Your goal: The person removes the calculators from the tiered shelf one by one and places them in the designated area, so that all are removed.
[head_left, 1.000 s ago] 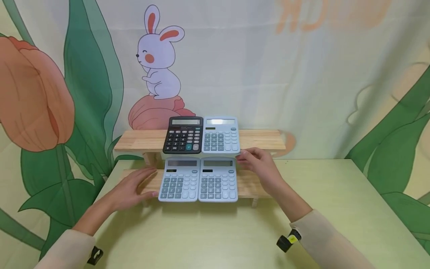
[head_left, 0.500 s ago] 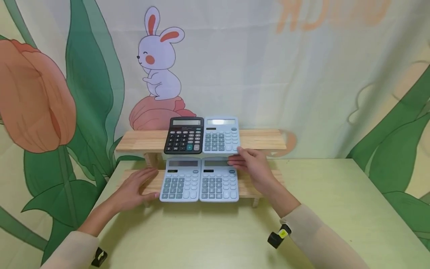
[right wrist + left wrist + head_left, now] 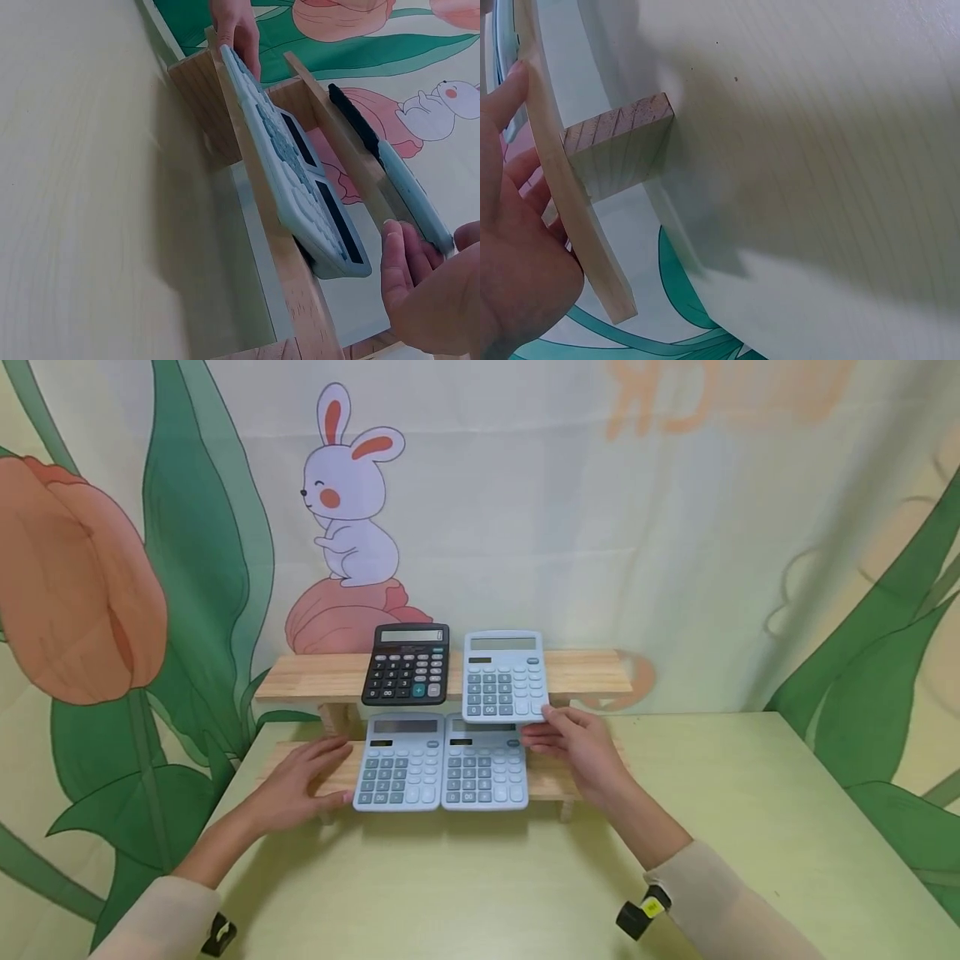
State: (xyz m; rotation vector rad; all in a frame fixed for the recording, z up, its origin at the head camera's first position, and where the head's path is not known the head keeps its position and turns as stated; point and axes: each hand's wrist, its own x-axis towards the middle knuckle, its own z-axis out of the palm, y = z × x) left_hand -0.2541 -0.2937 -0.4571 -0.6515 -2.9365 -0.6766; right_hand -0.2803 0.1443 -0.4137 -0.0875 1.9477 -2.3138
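My right hand (image 3: 581,745) pinches the lower right corner of a light blue calculator (image 3: 506,675), thumb on its front and fingers beneath. This calculator overlaps the upper wooden shelf (image 3: 315,677) and the top of the lower right blue calculator (image 3: 486,772). A black calculator (image 3: 406,665) leans on the upper shelf to its left, with a gap between them. Another blue calculator (image 3: 398,766) sits on the lower shelf (image 3: 553,785). My left hand (image 3: 295,783) rests at that shelf's left part, fingers spread and thumb tip by the calculator's edge.
The two-tier wooden stand has short legs, one leg (image 3: 619,146) showing under the lower board. It stands on a pale green table (image 3: 480,885). Behind it hangs a backdrop curtain (image 3: 570,527) printed with a rabbit and tulips.
The right hand has taken hold of the upper blue calculator and moved it right and toward me, away from the black one. The left hand has stayed in place.
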